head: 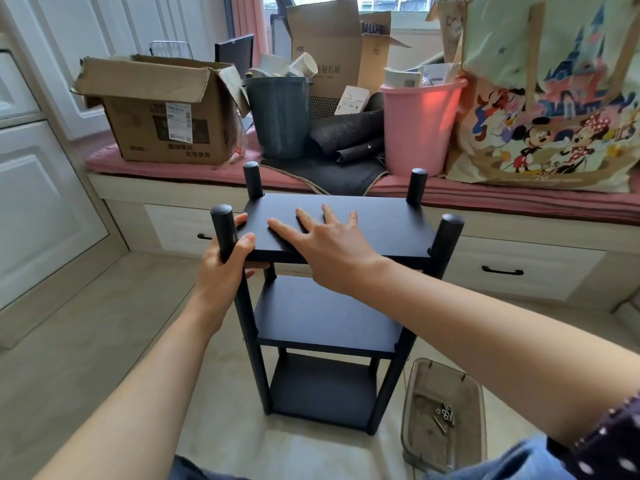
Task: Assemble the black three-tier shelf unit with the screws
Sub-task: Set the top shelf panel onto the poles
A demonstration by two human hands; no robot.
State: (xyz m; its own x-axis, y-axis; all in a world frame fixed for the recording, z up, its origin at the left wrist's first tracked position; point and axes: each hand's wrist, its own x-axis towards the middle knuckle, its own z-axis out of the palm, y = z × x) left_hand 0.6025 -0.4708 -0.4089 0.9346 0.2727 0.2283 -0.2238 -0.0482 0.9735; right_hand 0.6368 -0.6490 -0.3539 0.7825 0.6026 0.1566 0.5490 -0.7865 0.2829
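Note:
The black three-tier shelf unit (325,317) stands upright on the floor in front of me, with three boards between round black posts. My left hand (225,261) grips the near-left post (225,230) just below its top, fingers and thumb curled round it. My right hand (325,244) lies flat on the top board (381,220), fingers spread and straight. Several screws (445,415) lie in a clear plastic tray (415,393) on the floor to the right of the unit's foot.
A window bench with a pink cushion (173,173) runs behind the unit, holding a cardboard box (162,109), a dark bucket (278,116), a pink bucket (415,129) and a cartoon tote bag (554,105). Drawers (502,271) sit beneath. A white cabinet (38,188) stands left.

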